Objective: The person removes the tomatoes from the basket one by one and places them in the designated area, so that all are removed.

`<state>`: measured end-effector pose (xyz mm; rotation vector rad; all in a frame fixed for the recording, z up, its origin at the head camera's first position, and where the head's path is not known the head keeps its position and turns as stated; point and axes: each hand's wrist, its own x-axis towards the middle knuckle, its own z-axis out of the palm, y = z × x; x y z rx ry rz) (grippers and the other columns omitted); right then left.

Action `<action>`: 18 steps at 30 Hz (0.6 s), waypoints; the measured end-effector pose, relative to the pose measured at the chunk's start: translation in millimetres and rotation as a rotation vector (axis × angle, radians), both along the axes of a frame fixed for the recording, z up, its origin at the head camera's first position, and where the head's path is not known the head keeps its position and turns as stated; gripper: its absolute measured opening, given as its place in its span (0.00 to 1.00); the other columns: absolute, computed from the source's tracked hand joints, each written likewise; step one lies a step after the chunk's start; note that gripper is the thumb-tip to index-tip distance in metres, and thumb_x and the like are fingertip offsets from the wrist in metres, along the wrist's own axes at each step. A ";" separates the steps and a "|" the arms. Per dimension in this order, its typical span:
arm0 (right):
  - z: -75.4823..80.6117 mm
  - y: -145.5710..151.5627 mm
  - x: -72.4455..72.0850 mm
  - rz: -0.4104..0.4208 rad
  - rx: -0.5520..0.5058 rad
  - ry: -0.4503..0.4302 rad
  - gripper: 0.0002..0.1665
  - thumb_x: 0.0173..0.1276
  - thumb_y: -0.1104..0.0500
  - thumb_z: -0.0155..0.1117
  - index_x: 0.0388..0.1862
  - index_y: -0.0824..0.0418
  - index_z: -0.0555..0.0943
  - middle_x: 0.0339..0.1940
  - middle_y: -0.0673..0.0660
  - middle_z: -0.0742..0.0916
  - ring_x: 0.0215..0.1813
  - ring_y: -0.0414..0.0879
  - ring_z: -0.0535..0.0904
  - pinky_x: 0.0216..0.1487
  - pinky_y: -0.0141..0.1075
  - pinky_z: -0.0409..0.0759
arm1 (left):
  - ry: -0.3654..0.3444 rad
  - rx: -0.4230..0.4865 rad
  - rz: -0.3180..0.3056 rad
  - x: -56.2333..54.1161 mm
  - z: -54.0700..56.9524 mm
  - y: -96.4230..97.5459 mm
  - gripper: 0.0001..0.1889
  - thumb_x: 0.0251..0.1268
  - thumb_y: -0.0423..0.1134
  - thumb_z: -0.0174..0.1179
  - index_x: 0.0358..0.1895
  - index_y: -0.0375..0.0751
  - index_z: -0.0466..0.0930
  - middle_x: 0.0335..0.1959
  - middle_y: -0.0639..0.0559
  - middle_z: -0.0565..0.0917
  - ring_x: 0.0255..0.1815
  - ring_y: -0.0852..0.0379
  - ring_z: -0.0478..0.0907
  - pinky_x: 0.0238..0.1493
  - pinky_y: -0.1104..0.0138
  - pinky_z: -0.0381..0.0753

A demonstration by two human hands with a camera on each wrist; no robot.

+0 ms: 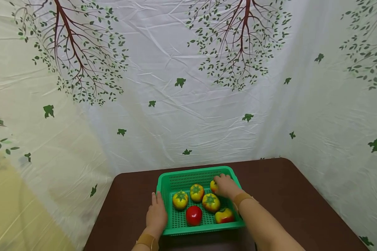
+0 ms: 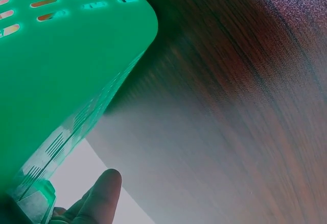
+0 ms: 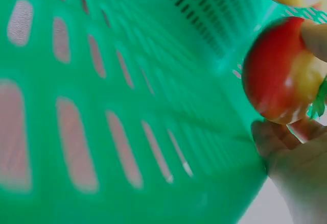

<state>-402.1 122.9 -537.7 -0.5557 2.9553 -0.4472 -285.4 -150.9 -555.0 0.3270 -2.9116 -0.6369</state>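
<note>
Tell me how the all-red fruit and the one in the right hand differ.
The all-red fruit shows no yellow; the held fruit is red and yellow. The all-red fruit shows no leaves; the held fruit shows some green. The all-red fruit sits untouched; the right hand grips the held fruit. Both are glossy.

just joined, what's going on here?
A person is handling fruit in a green basket on a dark brown table. The right grip holds a yellow-and-red fruit near the basket's far right corner; I can't tell whether it is clear of the bottom. The left grip lies along the basket's left side, fingers straight. Five more fruits sit in the basket, one of them plain red.
</note>
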 end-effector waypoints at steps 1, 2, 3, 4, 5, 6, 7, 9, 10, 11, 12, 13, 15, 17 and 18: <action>2.3 0.4 -0.8 0.004 -0.013 0.009 0.29 0.65 0.58 0.71 0.63 0.64 0.77 0.60 0.69 0.79 0.59 0.65 0.75 0.60 0.58 0.78 | 0.004 -0.002 -0.005 -0.3 -0.4 -0.4 0.29 0.74 0.26 0.48 0.77 0.32 0.58 0.78 0.30 0.59 0.48 0.32 0.79 0.47 0.44 0.82; 4.9 0.7 -1.7 0.013 -0.030 0.018 0.30 0.65 0.57 0.72 0.64 0.64 0.76 0.60 0.70 0.78 0.58 0.64 0.76 0.59 0.57 0.79 | 0.000 -0.004 -0.007 -0.7 -1.1 -0.7 0.29 0.75 0.27 0.48 0.77 0.32 0.57 0.78 0.30 0.59 0.48 0.32 0.79 0.47 0.44 0.82; 7.8 1.1 -2.7 0.023 -0.051 0.024 0.31 0.65 0.56 0.72 0.66 0.64 0.76 0.62 0.70 0.78 0.59 0.64 0.77 0.58 0.56 0.80 | -0.001 -0.006 -0.010 -1.2 -1.7 -1.1 0.29 0.75 0.27 0.48 0.77 0.32 0.57 0.78 0.30 0.59 0.48 0.32 0.79 0.46 0.44 0.82; 11.4 1.7 -3.8 0.037 -0.076 0.031 0.32 0.65 0.57 0.72 0.67 0.64 0.75 0.63 0.71 0.77 0.59 0.64 0.77 0.58 0.55 0.80 | -0.007 -0.010 -0.012 -1.7 -2.6 -1.6 0.29 0.75 0.27 0.48 0.77 0.32 0.57 0.78 0.30 0.58 0.48 0.32 0.79 0.47 0.44 0.82; 15.6 2.5 -4.9 0.049 -0.102 0.037 0.33 0.66 0.57 0.71 0.68 0.64 0.74 0.65 0.71 0.76 0.59 0.63 0.78 0.57 0.55 0.81 | -0.010 -0.012 -0.013 -2.0 -3.0 -2.0 0.29 0.75 0.27 0.47 0.78 0.33 0.56 0.78 0.30 0.58 0.48 0.32 0.79 0.47 0.44 0.82; 20.7 3.6 -6.0 0.058 -0.127 0.048 0.33 0.66 0.58 0.71 0.69 0.64 0.73 0.66 0.72 0.75 0.59 0.63 0.78 0.56 0.54 0.81 | -0.013 -0.013 -0.013 -2.4 -3.4 -2.4 0.29 0.75 0.27 0.47 0.78 0.33 0.56 0.78 0.30 0.58 0.49 0.32 0.79 0.47 0.44 0.82; 25.6 4.9 -7.7 0.064 -0.147 0.066 0.34 0.66 0.58 0.70 0.70 0.63 0.73 0.67 0.72 0.74 0.60 0.63 0.78 0.56 0.54 0.82 | -0.016 -0.015 -0.014 -2.8 -4.0 -3.1 0.29 0.76 0.27 0.47 0.78 0.33 0.56 0.78 0.30 0.58 0.49 0.32 0.79 0.47 0.44 0.82; 35.5 9.9 -11.7 0.064 -0.182 0.118 0.35 0.67 0.58 0.69 0.71 0.62 0.72 0.69 0.72 0.73 0.61 0.64 0.78 0.56 0.55 0.82 | -0.019 -0.017 -0.014 -3.2 -4.8 -4.1 0.29 0.76 0.28 0.46 0.78 0.33 0.55 0.79 0.30 0.57 0.50 0.32 0.79 0.48 0.44 0.82; 40.5 13.5 -13.5 0.059 -0.198 0.150 0.35 0.66 0.58 0.69 0.71 0.62 0.72 0.69 0.72 0.72 0.60 0.64 0.77 0.56 0.55 0.82 | -0.018 -0.019 -0.016 -3.3 -5.2 -4.6 0.29 0.76 0.28 0.46 0.78 0.33 0.55 0.79 0.30 0.57 0.49 0.32 0.79 0.48 0.44 0.82; 44.6 17.8 -15.7 0.044 -0.210 0.181 0.35 0.67 0.59 0.69 0.71 0.62 0.72 0.69 0.72 0.72 0.61 0.65 0.77 0.56 0.56 0.82 | -0.016 -0.018 -0.018 -3.1 -5.1 -4.7 0.29 0.76 0.28 0.46 0.78 0.33 0.55 0.79 0.30 0.57 0.49 0.32 0.79 0.47 0.44 0.82; 48.1 22.7 -17.9 0.033 -0.217 0.220 0.35 0.66 0.59 0.69 0.71 0.63 0.72 0.68 0.72 0.73 0.60 0.66 0.77 0.55 0.57 0.81 | -0.015 -0.017 -0.019 -2.9 -5.1 -4.7 0.29 0.76 0.28 0.46 0.78 0.33 0.55 0.79 0.30 0.57 0.49 0.32 0.79 0.47 0.44 0.82; 50.7 28.2 -19.7 0.021 -0.225 0.250 0.34 0.66 0.60 0.69 0.70 0.64 0.72 0.67 0.73 0.73 0.59 0.66 0.77 0.55 0.57 0.81 | -0.012 -0.014 -0.022 -2.7 -5.0 -4.6 0.29 0.76 0.27 0.46 0.78 0.33 0.55 0.78 0.30 0.57 0.48 0.32 0.79 0.46 0.44 0.82; 52.9 40.3 -22.8 -0.018 -0.230 0.283 0.34 0.66 0.61 0.69 0.70 0.66 0.72 0.66 0.74 0.74 0.58 0.67 0.77 0.55 0.57 0.81 | -0.016 -0.010 -0.022 -2.2 -4.8 -4.0 0.29 0.76 0.27 0.46 0.78 0.33 0.55 0.78 0.30 0.57 0.48 0.32 0.79 0.46 0.44 0.82; 52.1 52.9 -23.9 -0.062 -0.223 0.277 0.33 0.66 0.61 0.68 0.69 0.67 0.72 0.65 0.74 0.74 0.57 0.67 0.77 0.54 0.57 0.81 | -0.024 -0.008 -0.021 -1.8 -4.6 -3.1 0.29 0.76 0.27 0.46 0.78 0.33 0.55 0.78 0.30 0.57 0.49 0.32 0.79 0.47 0.44 0.82; 50.8 59.1 -23.7 -0.084 -0.219 0.265 0.33 0.66 0.62 0.68 0.69 0.68 0.72 0.64 0.74 0.74 0.56 0.66 0.77 0.52 0.57 0.81 | -0.027 -0.009 -0.020 -1.9 -5.0 -2.8 0.29 0.76 0.27 0.46 0.78 0.33 0.55 0.79 0.30 0.57 0.49 0.32 0.79 0.47 0.44 0.82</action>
